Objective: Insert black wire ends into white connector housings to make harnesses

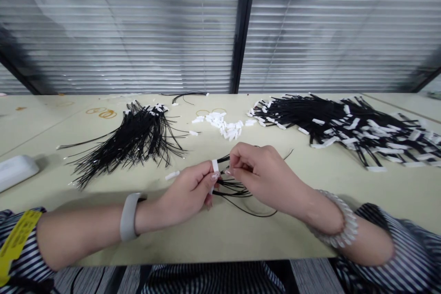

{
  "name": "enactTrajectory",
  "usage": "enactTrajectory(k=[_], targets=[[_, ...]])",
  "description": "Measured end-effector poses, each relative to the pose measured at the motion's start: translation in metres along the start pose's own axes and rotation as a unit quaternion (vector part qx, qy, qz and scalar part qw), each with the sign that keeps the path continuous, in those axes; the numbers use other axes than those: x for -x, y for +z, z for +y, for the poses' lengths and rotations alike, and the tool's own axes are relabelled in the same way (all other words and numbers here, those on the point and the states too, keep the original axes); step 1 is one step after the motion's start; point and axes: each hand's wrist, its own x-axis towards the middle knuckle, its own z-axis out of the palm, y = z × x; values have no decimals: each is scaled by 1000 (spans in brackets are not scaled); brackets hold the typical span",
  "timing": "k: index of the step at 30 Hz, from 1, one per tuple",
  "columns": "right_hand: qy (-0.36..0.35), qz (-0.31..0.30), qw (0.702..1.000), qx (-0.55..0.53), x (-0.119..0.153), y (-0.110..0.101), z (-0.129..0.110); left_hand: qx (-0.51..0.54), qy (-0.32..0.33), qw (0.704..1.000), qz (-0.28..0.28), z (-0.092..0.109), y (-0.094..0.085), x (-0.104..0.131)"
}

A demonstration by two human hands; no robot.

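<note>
My left hand [193, 188] pinches a white connector strip [215, 165] between thumb and fingers. Several thin black wires [237, 188] run from it to the right, and one loops down over the table. My right hand [257, 165] is closed, thumb and forefinger pinched together at the wires just right of the strip. Which wire lies in that pinch is hidden by the fingers. A small white connector piece [172, 175] lies just left of my left hand. Beyond my hands is a pile of small white connector housings [223, 124].
At the left lies a bundle of black wires [134, 133] with bare ends. A large heap of black wires with white connectors [344, 124] covers the right side. Rubber bands [103, 112], a white case [17, 171] and a loose wire [189, 95] are on the table too.
</note>
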Motion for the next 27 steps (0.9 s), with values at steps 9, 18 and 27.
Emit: enactTrajectory(k=[9, 18, 27], targets=[[-14, 10, 1000, 1, -3, 4, 3, 70, -33, 997, 8, 1, -2, -5], [-27, 174, 980, 97, -6, -37, 26, 326, -116, 934, 94, 0, -5, -16], [38, -214, 973, 79, -6, -48, 35, 427, -126, 889, 106, 5, -10, -15]])
